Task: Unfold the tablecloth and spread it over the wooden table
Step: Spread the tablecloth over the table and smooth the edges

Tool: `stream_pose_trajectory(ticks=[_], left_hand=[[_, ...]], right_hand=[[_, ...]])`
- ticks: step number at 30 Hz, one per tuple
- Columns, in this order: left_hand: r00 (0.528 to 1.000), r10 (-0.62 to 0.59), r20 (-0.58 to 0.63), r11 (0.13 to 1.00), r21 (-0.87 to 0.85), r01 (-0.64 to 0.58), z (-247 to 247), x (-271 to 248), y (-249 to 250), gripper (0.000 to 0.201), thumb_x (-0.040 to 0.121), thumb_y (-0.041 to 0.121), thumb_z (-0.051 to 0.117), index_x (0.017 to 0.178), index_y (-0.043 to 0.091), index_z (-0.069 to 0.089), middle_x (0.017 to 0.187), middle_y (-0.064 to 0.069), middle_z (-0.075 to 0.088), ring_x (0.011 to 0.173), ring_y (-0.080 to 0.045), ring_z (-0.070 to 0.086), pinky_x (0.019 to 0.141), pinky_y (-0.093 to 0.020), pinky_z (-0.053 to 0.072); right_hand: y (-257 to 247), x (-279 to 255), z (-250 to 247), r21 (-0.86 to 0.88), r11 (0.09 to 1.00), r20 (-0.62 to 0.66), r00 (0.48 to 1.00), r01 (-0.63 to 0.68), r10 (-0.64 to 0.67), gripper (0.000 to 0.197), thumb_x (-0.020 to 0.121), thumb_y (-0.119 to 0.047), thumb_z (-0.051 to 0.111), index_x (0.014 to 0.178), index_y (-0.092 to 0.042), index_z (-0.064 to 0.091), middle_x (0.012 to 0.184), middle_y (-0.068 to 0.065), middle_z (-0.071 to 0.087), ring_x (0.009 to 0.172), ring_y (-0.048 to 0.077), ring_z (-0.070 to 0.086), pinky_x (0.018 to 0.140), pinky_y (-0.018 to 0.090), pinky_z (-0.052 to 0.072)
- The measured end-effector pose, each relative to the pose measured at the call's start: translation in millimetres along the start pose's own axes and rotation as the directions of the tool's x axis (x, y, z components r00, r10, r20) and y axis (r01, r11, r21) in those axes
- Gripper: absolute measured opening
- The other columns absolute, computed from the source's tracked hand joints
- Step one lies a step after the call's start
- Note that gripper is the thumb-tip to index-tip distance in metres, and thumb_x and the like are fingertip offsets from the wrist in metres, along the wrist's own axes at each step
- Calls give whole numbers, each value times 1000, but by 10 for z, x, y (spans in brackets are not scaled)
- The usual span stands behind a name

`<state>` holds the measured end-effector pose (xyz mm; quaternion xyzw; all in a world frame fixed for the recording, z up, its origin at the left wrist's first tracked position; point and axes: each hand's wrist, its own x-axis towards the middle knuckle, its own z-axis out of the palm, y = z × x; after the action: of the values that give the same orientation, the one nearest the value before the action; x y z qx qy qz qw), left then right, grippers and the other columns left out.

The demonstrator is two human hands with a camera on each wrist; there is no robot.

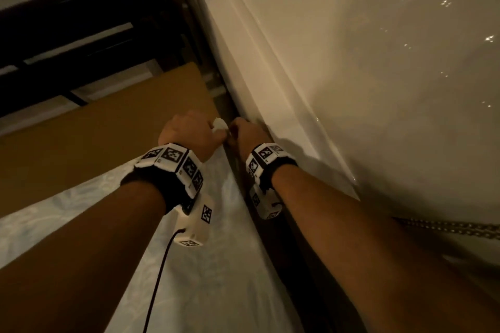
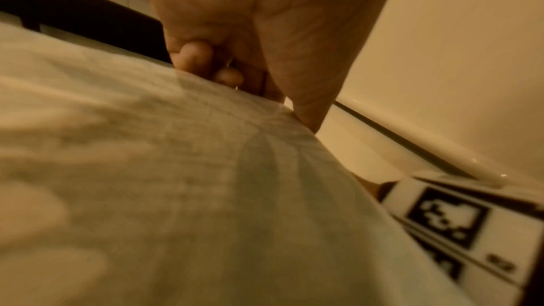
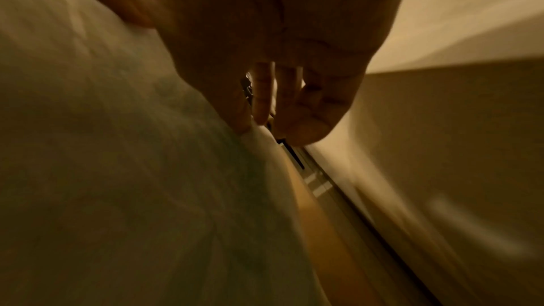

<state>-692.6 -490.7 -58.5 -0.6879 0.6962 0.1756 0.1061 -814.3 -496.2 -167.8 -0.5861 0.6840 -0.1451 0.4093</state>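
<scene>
A white patterned tablecloth (image 1: 205, 265) covers the near part of the brown wooden table (image 1: 108, 127); the far part is bare wood. Both hands meet at the table's right edge. My left hand (image 1: 189, 132) grips a bunched bit of the cloth's far edge, which pokes out white beside its knuckles. In the left wrist view the curled fingers (image 2: 194, 57) and thumb pinch the tablecloth (image 2: 176, 194). Just to the right, my right hand (image 1: 247, 132) is a fist at the cloth's edge. Its curled fingers (image 3: 262, 101) close on the tablecloth (image 3: 117, 171) over the table's side (image 3: 317, 229).
A glossy white surface (image 1: 351, 62) rises right beside the table, leaving only a narrow dark gap (image 1: 249, 211). Dark slatted furniture (image 1: 54, 21) stands beyond the table at the upper left. A metal chain (image 1: 446, 227) lies at the right. The wrist camera's black cable (image 1: 159, 273) trails over the cloth.
</scene>
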Motion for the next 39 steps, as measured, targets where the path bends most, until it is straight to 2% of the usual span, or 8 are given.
stream_pose_trajectory(ticks=[6, 14, 18, 23, 28, 32, 35, 39], left_hand=[[996, -5, -84, 1000, 12, 6, -7, -78, 79, 35, 95, 46, 46, 99, 20, 70, 76, -2, 61, 67, -21, 55, 59, -29, 42], [989, 20, -144, 990, -134, -40, -10, -184, 11, 32, 96, 44, 43, 101, 24, 68, 84, 0, 66, 74, -19, 61, 64, -33, 52], [992, 40, -120, 989, -138, -57, 27, -179, 30, 33, 97, 44, 42, 102, 22, 67, 84, -2, 67, 73, -21, 63, 68, -36, 57], [993, 62, -105, 991, -112, -73, 39, -168, 48, 32, 98, 44, 42, 103, 23, 66, 83, 0, 64, 75, -20, 61, 69, -34, 52], [989, 64, -131, 982, -166, -86, 77, -181, 29, 31, 97, 43, 45, 100, 23, 68, 79, -1, 64, 75, -21, 59, 68, -34, 49], [978, 46, -203, 970, -223, -92, 129, -201, 7, 29, 95, 44, 49, 98, 25, 70, 84, -2, 67, 81, -23, 60, 70, -38, 51], [975, 53, -217, 963, -246, -107, 150, -200, -2, 28, 95, 44, 49, 97, 26, 70, 82, -1, 68, 79, -25, 61, 73, -43, 55], [980, 36, -196, 959, -269, -89, 143, -185, -16, 26, 95, 44, 49, 98, 28, 69, 84, -1, 69, 79, -25, 62, 72, -44, 56]], right_hand=[[94, -20, 142, 270, 949, 1, 986, -161, 167, 36, 101, -35, 47, 111, -8, 67, 107, 18, 69, 97, 37, 64, 78, 32, 44], [514, -408, 312, -284, 929, 386, 859, -238, 338, 91, 73, -18, 86, 149, -22, 37, 149, 13, 46, 131, 41, 48, 105, 53, 46], [513, -390, 291, -162, 929, 363, 855, -334, 371, 76, 80, -20, 80, 145, -17, 41, 142, 14, 51, 127, 39, 52, 103, 49, 47], [317, -9, 333, 457, 848, 155, 963, -267, 220, 59, 91, -30, 69, 143, -22, 43, 143, 9, 52, 128, 30, 52, 105, 41, 46], [301, 334, 365, 306, 938, 229, 969, -163, 94, 48, 95, -33, 62, 141, -23, 51, 142, 9, 57, 127, 30, 56, 102, 36, 47], [337, 545, 516, 307, 941, 116, 987, -143, 112, 15, 97, -32, 55, 102, -28, 69, 110, 7, 68, 100, 27, 63, 85, 35, 48], [386, 566, 536, 476, 837, 89, 961, -271, 260, 35, 103, -33, 44, 124, -16, 66, 127, 12, 66, 116, 31, 61, 91, 32, 45], [692, 408, 524, 226, 865, 246, 885, -448, 395, 46, 104, -27, 42, 145, -5, 42, 151, 17, 43, 138, 35, 43, 109, 38, 37]])
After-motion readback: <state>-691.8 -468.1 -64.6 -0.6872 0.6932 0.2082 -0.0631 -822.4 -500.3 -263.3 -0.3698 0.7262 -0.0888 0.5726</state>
